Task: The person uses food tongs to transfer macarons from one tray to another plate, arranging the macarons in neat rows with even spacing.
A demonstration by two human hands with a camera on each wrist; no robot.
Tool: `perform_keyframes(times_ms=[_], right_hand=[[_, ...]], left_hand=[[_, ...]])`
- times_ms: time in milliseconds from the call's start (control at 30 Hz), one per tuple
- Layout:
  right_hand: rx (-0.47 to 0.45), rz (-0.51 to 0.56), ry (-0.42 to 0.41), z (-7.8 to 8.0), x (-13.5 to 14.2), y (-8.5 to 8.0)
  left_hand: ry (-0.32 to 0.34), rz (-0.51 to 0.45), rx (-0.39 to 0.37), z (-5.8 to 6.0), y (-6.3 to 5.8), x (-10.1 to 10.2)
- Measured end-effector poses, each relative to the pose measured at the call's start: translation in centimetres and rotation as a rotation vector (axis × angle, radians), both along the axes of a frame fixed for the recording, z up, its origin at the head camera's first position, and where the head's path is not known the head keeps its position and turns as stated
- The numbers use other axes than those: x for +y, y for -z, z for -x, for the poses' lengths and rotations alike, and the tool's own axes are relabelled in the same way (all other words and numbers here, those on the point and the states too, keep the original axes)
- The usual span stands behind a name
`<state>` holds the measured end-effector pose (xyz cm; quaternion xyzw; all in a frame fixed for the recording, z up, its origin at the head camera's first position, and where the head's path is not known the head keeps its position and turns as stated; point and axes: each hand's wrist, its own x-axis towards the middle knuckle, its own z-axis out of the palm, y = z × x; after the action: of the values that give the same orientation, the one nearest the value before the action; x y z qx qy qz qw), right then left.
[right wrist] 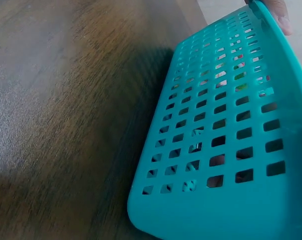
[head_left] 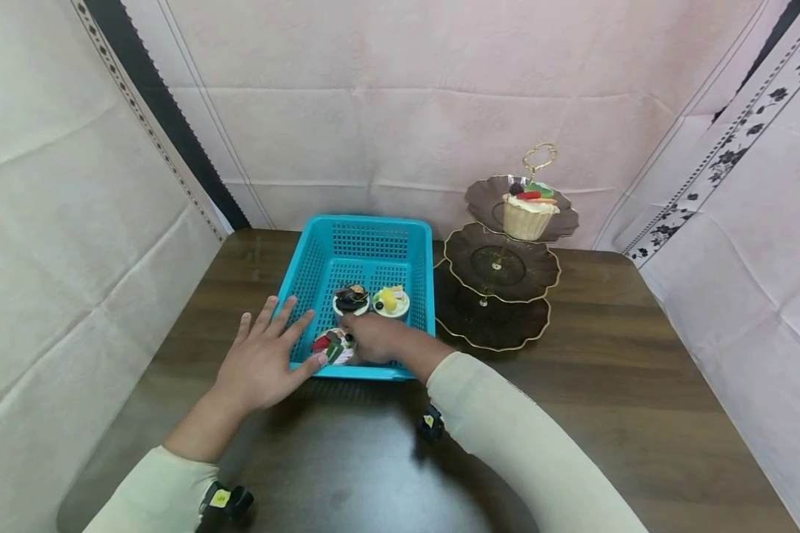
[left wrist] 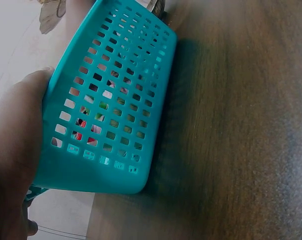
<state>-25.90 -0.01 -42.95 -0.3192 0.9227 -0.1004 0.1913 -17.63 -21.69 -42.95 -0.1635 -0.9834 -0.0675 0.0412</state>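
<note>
A blue plastic basket (head_left: 320, 244) sits on the table and holds several cupcakes. My left hand (head_left: 263, 363) rests with spread fingers over its left front rim, thumb at the front edge; the left wrist view shows the thumb side of that hand (left wrist: 21, 120) on the rim. My right hand (head_left: 376, 338) reaches down inside, its fingers around the right side of a cupcake (head_left: 333, 346) topped with red and green; its fingertips are partly hidden. Just behind stand a dark-topped cupcake (head_left: 351, 298) and a yellow-topped cupcake (head_left: 391, 301).
Right of the basket rises a three-tier stand with brown scalloped plates (head_left: 500, 270), gilt rims and a gold handle (head_left: 540, 155). A fruit-topped cupcake (head_left: 528, 215) stands on its top tier. The wooden table (head_left: 613, 370) is backed by white cloth (head_left: 400, 133).
</note>
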Motion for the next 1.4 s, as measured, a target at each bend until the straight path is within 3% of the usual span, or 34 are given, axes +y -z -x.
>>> perform_keyframes(times_ms=[600, 867, 1400], right_hand=[[0.04, 0.2, -0.025, -0.9, 2.5, -1.8], [0.023, 0.296, 0.052, -1.6, 4.0, -3.4], [0.082, 0.479, 0.177, -1.7, 9.2, -7.1]], left_hand=[[-0.003, 0.004, -0.004, 0.0, -0.2, 0.0], [-0.006, -0.005, -0.017, 0.1, -0.1, 0.0], [-0.017, 0.0, -0.021, -0.1, -0.2, 0.0]])
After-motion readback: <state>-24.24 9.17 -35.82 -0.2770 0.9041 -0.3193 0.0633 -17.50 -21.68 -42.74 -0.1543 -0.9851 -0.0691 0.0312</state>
